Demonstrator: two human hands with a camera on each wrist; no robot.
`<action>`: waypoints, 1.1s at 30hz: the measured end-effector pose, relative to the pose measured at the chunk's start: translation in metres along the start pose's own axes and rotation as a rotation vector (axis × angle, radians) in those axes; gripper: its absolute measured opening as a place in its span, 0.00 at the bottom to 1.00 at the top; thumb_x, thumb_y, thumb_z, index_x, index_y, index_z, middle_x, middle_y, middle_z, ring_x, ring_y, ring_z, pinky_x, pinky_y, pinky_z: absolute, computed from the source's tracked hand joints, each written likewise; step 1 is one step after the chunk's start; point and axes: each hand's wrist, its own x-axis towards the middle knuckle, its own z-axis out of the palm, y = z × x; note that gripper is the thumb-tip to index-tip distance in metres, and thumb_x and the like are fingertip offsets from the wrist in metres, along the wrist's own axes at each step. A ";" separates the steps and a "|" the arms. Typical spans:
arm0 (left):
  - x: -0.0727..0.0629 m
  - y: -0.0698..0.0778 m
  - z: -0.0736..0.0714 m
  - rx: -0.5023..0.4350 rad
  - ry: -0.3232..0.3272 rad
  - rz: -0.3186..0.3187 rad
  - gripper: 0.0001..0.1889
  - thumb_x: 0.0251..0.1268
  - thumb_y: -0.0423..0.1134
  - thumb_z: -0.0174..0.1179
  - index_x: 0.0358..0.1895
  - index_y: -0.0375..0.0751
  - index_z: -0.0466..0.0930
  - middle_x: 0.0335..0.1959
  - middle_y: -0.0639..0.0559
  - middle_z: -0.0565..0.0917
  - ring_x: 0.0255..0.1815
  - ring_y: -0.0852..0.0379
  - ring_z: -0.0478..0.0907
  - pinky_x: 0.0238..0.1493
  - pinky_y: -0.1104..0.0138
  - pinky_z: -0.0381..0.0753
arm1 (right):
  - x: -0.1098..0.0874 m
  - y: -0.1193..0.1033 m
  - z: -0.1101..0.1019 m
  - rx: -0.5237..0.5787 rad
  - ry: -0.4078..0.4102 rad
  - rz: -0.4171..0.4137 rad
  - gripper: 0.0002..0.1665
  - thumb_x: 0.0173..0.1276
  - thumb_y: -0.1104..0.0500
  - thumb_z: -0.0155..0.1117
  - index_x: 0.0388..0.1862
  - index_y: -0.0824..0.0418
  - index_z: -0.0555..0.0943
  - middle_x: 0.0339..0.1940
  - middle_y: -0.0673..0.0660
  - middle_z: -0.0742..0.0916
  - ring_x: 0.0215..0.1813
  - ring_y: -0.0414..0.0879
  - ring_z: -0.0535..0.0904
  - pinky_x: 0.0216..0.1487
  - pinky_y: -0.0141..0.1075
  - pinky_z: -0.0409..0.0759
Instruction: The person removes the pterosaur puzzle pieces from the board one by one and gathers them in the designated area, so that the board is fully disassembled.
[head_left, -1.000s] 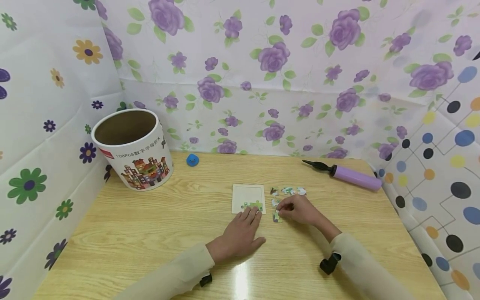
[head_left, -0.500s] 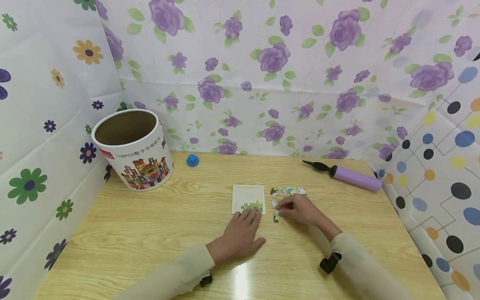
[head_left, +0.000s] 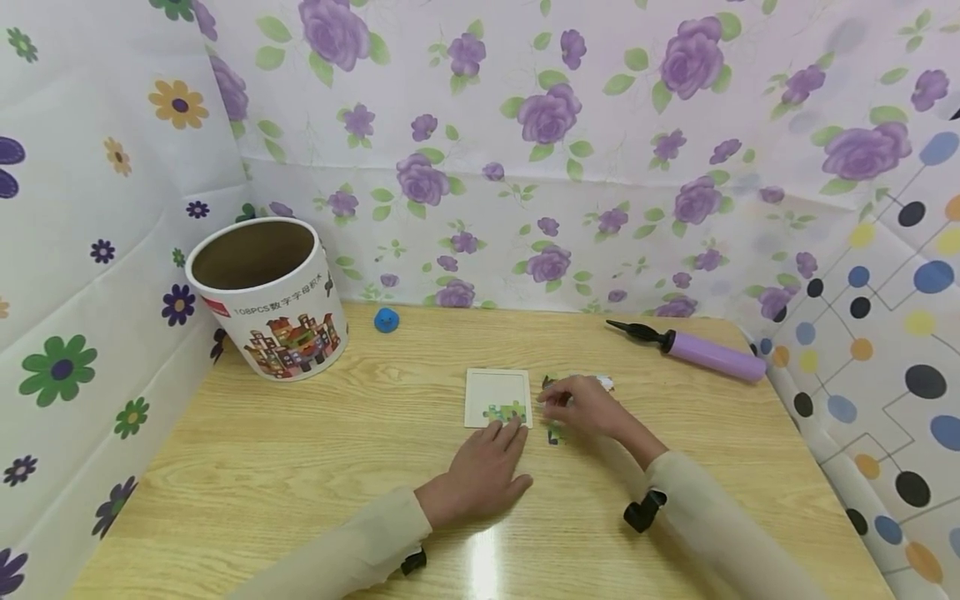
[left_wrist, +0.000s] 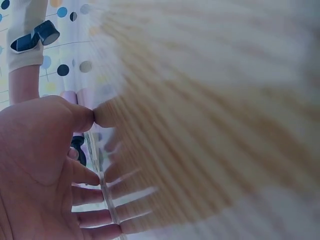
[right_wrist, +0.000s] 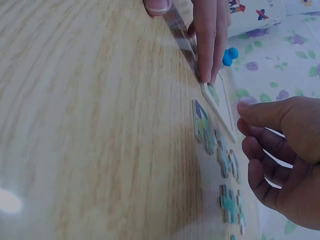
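A small pale square puzzle tray point(head_left: 472, 398) lies mid-table, with a few joined green jigsaw pieces point(head_left: 513, 411) in its lower right part. My left hand point(head_left: 482, 472) lies flat, its straight fingertips at the tray's near edge. Just right of the tray, my right hand point(head_left: 588, 407) hovers with fingers loosely bent. In the right wrist view, thumb and index fingertips point(right_wrist: 243, 106) come close together with nothing visible between them. Below that hand lie several loose jigsaw pieces, among them a green and purple piece point(right_wrist: 202, 126). From the head view, the hand covers some of them.
A large white bucket point(head_left: 281, 321) with printed blocks stands at the back left. Near the back edge sit a small blue duck point(head_left: 386, 320) and, to the right, a purple hand pump point(head_left: 716, 355). Patterned cloth point(head_left: 480, 167) encloses the table point(head_left: 300, 467) behind and at both sides.
My right hand has shifted left toward the tray, away from the near loose piece, and now covers more of the loose pieces. My left fingertips have slid back slightly, showing more of the joined pieces.
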 end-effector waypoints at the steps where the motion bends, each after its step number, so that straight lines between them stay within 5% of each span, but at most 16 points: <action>1: 0.000 0.000 -0.001 0.006 -0.003 0.000 0.37 0.80 0.60 0.44 0.79 0.35 0.61 0.79 0.41 0.63 0.76 0.44 0.65 0.72 0.56 0.68 | 0.002 -0.001 0.001 0.000 -0.004 0.007 0.09 0.70 0.61 0.71 0.47 0.59 0.90 0.32 0.43 0.88 0.36 0.36 0.82 0.40 0.33 0.82; 23: -0.002 0.004 0.002 0.006 0.011 0.007 0.35 0.82 0.57 0.44 0.78 0.32 0.62 0.79 0.39 0.63 0.78 0.46 0.63 0.70 0.56 0.70 | 0.051 -0.019 0.022 0.028 -0.068 -0.050 0.10 0.72 0.58 0.70 0.49 0.55 0.91 0.44 0.47 0.91 0.41 0.35 0.84 0.44 0.34 0.83; 33: -0.002 0.003 0.001 0.034 0.038 0.015 0.35 0.81 0.57 0.46 0.77 0.32 0.63 0.77 0.39 0.66 0.76 0.47 0.65 0.65 0.57 0.73 | 0.060 -0.023 0.035 0.036 -0.101 -0.079 0.08 0.71 0.56 0.70 0.46 0.53 0.92 0.41 0.47 0.91 0.39 0.35 0.85 0.42 0.33 0.84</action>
